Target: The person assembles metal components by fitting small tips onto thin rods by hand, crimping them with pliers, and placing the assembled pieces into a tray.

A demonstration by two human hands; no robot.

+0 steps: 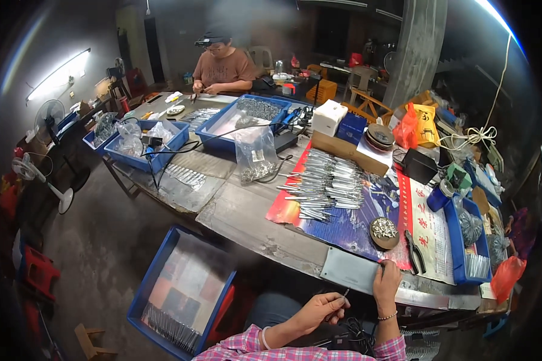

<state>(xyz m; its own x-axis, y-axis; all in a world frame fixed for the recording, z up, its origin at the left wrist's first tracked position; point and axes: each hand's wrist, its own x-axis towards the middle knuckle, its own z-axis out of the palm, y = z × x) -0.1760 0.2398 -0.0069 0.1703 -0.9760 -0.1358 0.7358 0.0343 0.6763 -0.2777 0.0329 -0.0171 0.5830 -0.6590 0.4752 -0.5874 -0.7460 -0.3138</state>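
Note:
My left hand [326, 310] is closed in a pinch around a thin metal rod [347, 293], whose short end sticks up between thumb and fingers. My right hand [387, 283] is at the right end of a flat grey-white tray [349, 269] on the table's near edge. Its fingers are curled, and whatever they hold is hidden. Just beyond the tray stands a round dish [384, 231] of small metal parts. Black-handled pliers [414, 253] lie right of the dish. Farther back, many slim silver metal rods [325, 183] lie in rows on a printed sheet.
A blue bin [140, 301] with metal rods sits low at my left. Another blue bin [457, 246] stands at the table's right end. A clear bag [254, 156] of parts and a blue bin [208, 142] lie farther back. Across the table sits a person [223, 69].

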